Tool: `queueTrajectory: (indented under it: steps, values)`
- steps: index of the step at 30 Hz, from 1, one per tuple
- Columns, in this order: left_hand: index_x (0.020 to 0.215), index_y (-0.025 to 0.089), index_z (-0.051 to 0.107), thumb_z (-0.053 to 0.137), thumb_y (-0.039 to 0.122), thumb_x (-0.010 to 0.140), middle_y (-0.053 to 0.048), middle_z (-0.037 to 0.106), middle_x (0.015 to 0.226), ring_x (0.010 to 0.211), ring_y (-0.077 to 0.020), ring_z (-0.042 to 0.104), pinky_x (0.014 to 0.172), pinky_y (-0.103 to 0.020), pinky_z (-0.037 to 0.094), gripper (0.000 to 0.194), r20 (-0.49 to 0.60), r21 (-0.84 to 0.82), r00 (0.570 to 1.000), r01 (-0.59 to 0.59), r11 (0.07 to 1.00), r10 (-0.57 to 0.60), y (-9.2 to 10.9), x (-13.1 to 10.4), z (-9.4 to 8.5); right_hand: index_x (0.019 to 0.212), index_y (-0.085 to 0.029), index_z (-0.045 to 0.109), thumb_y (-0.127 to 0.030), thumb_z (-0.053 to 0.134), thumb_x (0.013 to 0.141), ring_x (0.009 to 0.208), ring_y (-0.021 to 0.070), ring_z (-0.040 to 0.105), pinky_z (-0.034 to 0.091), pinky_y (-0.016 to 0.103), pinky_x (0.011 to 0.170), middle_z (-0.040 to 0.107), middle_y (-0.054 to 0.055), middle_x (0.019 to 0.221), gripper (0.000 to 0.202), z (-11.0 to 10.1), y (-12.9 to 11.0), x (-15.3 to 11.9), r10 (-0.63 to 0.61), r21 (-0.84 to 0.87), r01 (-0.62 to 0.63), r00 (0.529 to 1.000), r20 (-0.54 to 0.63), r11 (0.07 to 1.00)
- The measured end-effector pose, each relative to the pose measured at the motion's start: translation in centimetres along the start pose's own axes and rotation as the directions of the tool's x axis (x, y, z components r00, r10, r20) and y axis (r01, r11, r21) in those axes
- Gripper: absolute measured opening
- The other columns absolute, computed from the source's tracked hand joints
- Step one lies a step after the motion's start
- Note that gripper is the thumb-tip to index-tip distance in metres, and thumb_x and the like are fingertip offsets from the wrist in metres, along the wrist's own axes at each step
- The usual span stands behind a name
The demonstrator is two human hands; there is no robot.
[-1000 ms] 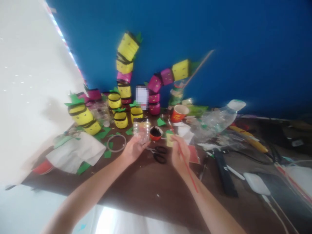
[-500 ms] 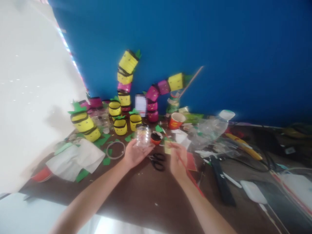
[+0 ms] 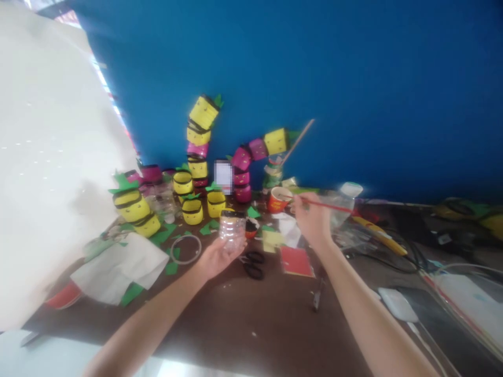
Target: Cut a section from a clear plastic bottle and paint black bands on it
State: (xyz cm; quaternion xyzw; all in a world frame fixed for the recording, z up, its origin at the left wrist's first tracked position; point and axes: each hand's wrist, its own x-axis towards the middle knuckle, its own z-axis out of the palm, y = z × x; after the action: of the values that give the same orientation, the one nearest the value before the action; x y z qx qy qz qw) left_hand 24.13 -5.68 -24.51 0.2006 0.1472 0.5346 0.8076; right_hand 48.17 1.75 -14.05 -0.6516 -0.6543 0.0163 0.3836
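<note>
A clear ribbed plastic cup (image 3: 231,230) with a black rim stands upright in my left hand (image 3: 220,256), its fingers wrapped round the lower part. My right hand (image 3: 314,217) grips a thin red paintbrush (image 3: 336,206), held nearly level. The brush's far end reaches the mouth of a red and white paper cup (image 3: 280,200). Just behind the plastic cup is a small red pot of black paint (image 3: 251,226). Black-handled scissors (image 3: 253,264) lie to the right of my left hand.
Yellow note paper (image 3: 272,241) and a red square packet (image 3: 296,261) lie between my hands. Yellow pineapple-shaped cups (image 3: 192,211) and stacked magenta ones stand at the back. White cloth (image 3: 121,267) and green scraps lie left; a white charger (image 3: 397,305) and cables right.
My right hand has moved right and up, bringing the brush to the paper cup. My left hand now wraps the plastic cup, whose black rim shows clearly. The view has shifted slightly.
</note>
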Motion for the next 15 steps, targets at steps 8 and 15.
queueTrajectory:
  steps: [8,15]
  values:
    - [0.111,0.009,0.063,0.064,0.022,0.076,-0.013,0.070,0.108,0.103,-0.0255,0.065,0.106,-0.042,0.035,0.037,0.008,0.033,1.000,0.030,0.999,-0.030,0.0,0.1,-0.2,0.086,-0.015,0.066,-0.035,0.050,0.084,0.087,0.0268,0.066,0.050,0.035,0.077,0.071,0.014,0.086,0.026,1.0,-1.0,7.5,0.143,-0.142,-0.124,0.981,0.132,0.982]
    - [0.106,0.008,0.064,0.063,0.017,0.076,-0.013,0.071,0.105,0.098,-0.0247,0.066,0.105,-0.043,0.037,0.031,-0.069,-0.011,0.997,0.035,0.999,-0.036,0.1,0.5,-0.1,0.075,-0.013,0.067,-0.031,0.047,0.087,0.094,0.0299,0.066,0.048,0.035,0.082,0.071,0.017,0.085,0.029,1.2,-1.6,10.4,0.160,-0.240,-0.078,0.925,0.344,0.968]
